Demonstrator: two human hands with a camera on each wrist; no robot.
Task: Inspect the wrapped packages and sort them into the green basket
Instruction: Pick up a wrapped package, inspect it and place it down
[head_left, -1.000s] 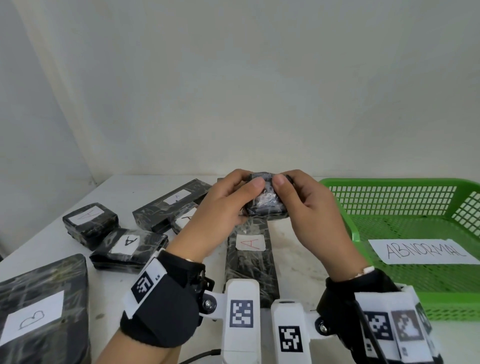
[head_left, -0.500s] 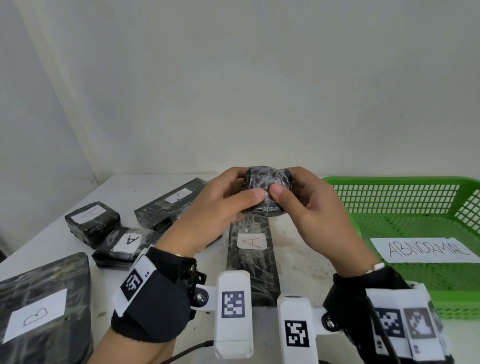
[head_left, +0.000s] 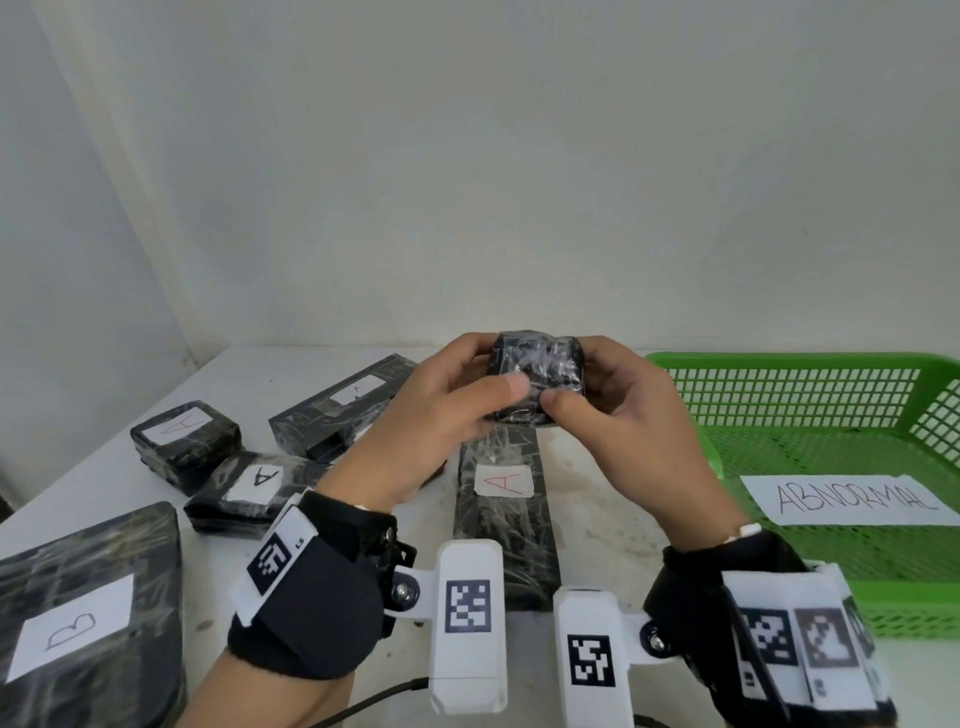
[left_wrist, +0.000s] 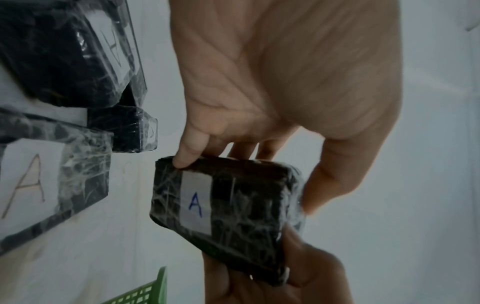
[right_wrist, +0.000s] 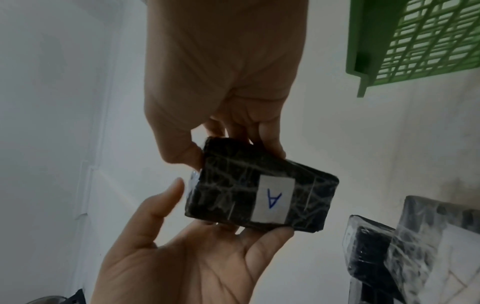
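Observation:
A small black package (head_left: 537, 379) wrapped in clear film is held up above the table between both hands. My left hand (head_left: 441, 410) grips its left side, thumb on the near face. My right hand (head_left: 618, 410) grips its right side in the same way. Both wrist views show its far face, a white label with a blue "A" (left_wrist: 196, 202) (right_wrist: 272, 200). The green basket (head_left: 831, 587) stands at the right with an "ABNORMAL" paper (head_left: 852, 499) in it and no packages visible.
Under my hands lies a long black package (head_left: 501, 525) with a red "A". At the left lie several more wrapped packages labelled "A" (head_left: 187, 441) (head_left: 249, 488) (head_left: 343, 402), and a large one labelled "B" (head_left: 88, 618) at the near left corner. A white wall stands behind the table.
Both hands have lifted the small package a little and turned it, so that its broad face now points more towards me. The things on the table have not moved.

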